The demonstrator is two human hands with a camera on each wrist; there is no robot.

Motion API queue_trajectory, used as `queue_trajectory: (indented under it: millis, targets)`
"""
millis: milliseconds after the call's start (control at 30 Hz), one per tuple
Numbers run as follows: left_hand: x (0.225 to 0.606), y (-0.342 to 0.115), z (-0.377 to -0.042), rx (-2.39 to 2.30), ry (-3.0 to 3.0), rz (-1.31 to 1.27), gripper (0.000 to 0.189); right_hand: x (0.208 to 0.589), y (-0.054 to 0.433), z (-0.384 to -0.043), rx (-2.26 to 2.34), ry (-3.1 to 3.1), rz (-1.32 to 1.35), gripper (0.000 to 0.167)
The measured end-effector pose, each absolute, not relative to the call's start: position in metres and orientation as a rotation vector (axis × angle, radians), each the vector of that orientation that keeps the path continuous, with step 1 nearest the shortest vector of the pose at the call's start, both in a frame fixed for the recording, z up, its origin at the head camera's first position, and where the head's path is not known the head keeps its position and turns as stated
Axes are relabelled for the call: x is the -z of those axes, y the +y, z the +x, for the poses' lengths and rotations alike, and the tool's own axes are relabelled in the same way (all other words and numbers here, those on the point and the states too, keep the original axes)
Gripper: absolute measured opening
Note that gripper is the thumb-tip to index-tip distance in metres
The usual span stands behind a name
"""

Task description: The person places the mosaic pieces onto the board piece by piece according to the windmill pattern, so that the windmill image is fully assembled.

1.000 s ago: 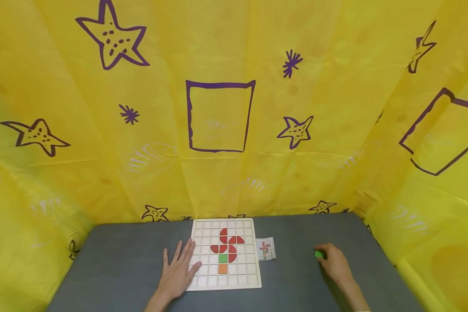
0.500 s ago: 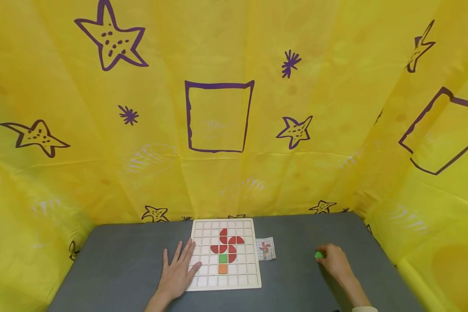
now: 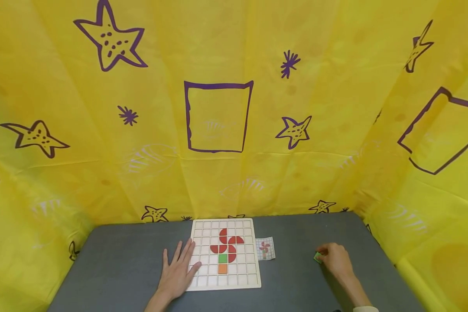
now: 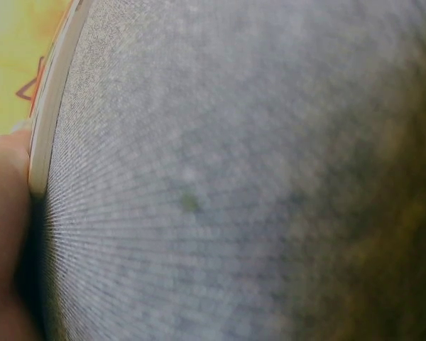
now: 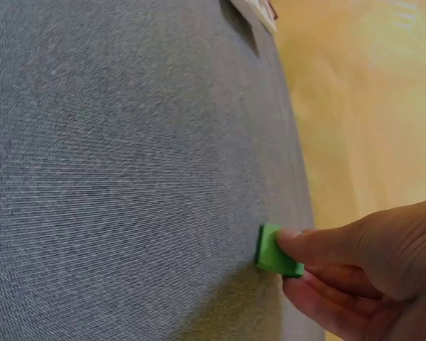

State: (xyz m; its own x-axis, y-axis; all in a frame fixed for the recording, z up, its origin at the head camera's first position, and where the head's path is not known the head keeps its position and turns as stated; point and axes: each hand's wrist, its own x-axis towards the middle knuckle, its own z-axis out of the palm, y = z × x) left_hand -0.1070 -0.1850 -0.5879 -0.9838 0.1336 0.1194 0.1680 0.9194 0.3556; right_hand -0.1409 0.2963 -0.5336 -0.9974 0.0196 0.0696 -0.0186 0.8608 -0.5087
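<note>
My left hand lies with straight, spread fingers along the left edge of a white gridded board, the thumb reaching over its surface. Several red quarter-circle tiles form a pinwheel on the board. Below them sit a green square tile and, under that, an orange square tile. Off to the right, my right hand pinches another green square tile between thumb and fingers, close to the grey table. In the left wrist view only part of the thumb and the board's side show.
A small printed card with a matching pinwheel pattern lies against the board's right edge. The grey table is enclosed by a yellow curtain with purple drawings at the back and sides.
The green tile has turned in my right hand's fingers, with the hand staying in nearly the same place. My left hand has not moved.
</note>
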Motion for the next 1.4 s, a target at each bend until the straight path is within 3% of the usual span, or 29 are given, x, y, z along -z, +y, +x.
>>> queue_trajectory:
  millis: [567, 767, 1400]
  targets:
    - [0.591, -0.184, -0.109, 0.551, -2.982, -0.247, 0.07, 0.519, 0.288, -0.136, -0.95, -2.989, -0.027, 0.011]
    - [0.59, -0.183, -0.108, 0.552, -2.977, -0.247, 0.07, 0.513, 0.273, -0.131, -1.083, -2.952, -0.023, 0.015]
    - [0.591, -0.186, -0.105, 0.588, -2.891, -0.295, 0.068, 0.521, 0.226, -0.124, -1.442, -2.817, -0.084, 0.008]
